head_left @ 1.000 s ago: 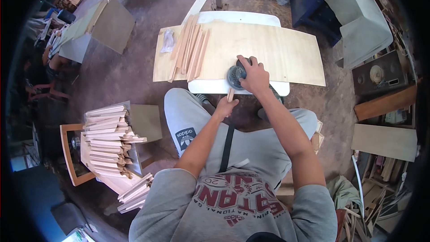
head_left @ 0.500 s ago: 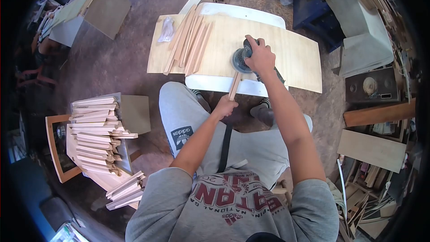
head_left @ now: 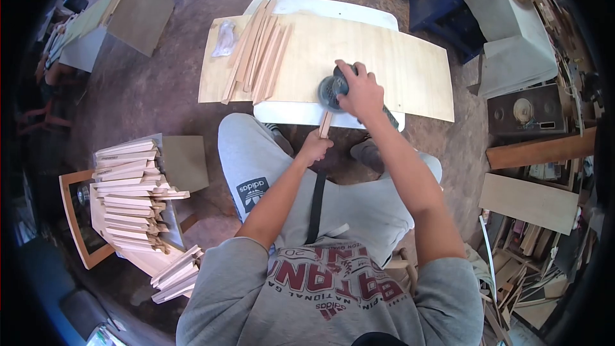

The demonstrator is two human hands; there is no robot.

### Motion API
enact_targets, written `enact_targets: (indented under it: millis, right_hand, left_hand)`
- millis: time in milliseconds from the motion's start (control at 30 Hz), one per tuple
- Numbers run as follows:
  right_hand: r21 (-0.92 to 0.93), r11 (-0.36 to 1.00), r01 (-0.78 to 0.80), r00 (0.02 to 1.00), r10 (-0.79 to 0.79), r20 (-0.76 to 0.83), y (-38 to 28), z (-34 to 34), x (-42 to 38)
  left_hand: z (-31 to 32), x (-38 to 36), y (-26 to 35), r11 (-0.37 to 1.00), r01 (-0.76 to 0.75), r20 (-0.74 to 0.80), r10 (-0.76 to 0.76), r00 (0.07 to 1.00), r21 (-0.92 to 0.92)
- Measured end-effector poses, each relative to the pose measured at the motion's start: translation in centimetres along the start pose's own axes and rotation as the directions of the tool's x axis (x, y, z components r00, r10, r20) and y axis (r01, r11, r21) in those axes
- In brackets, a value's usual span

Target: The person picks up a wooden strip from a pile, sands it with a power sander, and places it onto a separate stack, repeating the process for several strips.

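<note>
My right hand is wrapped round the top of a dark orbital sander, whose round pad lies over a narrow wooden strip. The strip's near end is gripped in my left hand, just in front of the work table. Its far part is hidden beneath the sander. Under the sander is a pale plywood board, laid across a white table. Several wooden strips lie side by side on the board's left part, with a clear plastic bag beside them.
Low on the left, a large stack of wooden strips rests by an orange-brown wooden frame. A speaker box, a plank and scrap wood line the right side. A blue stand is at the back right.
The sander has moved toward me along the strip, so less of the strip shows between it and my left hand. The whole view has shifted slightly.
</note>
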State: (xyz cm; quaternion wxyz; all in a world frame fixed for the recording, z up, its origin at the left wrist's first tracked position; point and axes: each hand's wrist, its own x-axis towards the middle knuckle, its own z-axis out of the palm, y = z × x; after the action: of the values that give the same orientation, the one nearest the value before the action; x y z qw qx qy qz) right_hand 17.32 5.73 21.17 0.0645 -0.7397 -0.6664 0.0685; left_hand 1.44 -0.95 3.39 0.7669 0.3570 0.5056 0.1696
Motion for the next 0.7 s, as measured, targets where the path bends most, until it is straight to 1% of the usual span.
enact_targets:
  millis: [100,200,267,333,400,467,533,567,700]
  right_hand:
    - [-0.017,0.999,-0.029,0.998,0.028,-0.061,1.5,-0.2,3.2]
    - [-0.02,0.998,-0.052,0.997,0.051,-0.053,2.2,-0.4,4.4]
    - [-0.013,1.0,-0.017,0.999,0.017,-0.041,2.1,-0.1,3.0]
    - [0.003,1.0,0.018,1.0,-0.018,-0.006,0.8,-0.4,0.0]
    - [0.007,0.997,0.079,0.996,-0.079,0.047,-0.6,-0.8,-3.0]
    - [0.02,0.993,0.117,0.992,-0.118,0.052,-1.3,-0.8,-3.8]
    - [0.029,0.992,0.126,0.992,-0.126,0.024,-1.2,-0.6,-2.9]
    - [0.024,0.992,0.125,0.992,-0.124,-0.021,-0.7,-0.2,-1.7]
    - [-0.025,0.997,0.079,0.996,-0.08,-0.034,1.6,-0.1,3.5]
  left_hand:
    - [-0.1,-0.3,0.6,1.0,0.011,0.006,-0.011,1.0,0.026]
    - [0.0,-0.3,1.1,0.999,0.016,-0.003,-0.016,1.0,0.044]
    - [0.0,-0.1,1.1,0.999,0.022,-0.001,-0.022,1.0,0.039]
    - [-0.2,0.0,1.0,0.999,0.033,0.011,-0.034,0.999,0.024]
    - [-0.3,0.2,0.6,1.0,0.007,0.019,-0.007,1.0,-0.001]
    - [0.0,0.1,0.0,1.0,-0.002,0.017,0.003,1.0,-0.014]
    - [0.0,-0.2,0.3,1.0,-0.012,0.014,0.012,1.0,-0.002]
    - [0.1,-0.3,0.5,1.0,-0.007,0.015,0.007,1.0,0.013]
    - [-0.1,-0.9,1.3,1.0,0.018,0.021,-0.018,1.0,0.021]
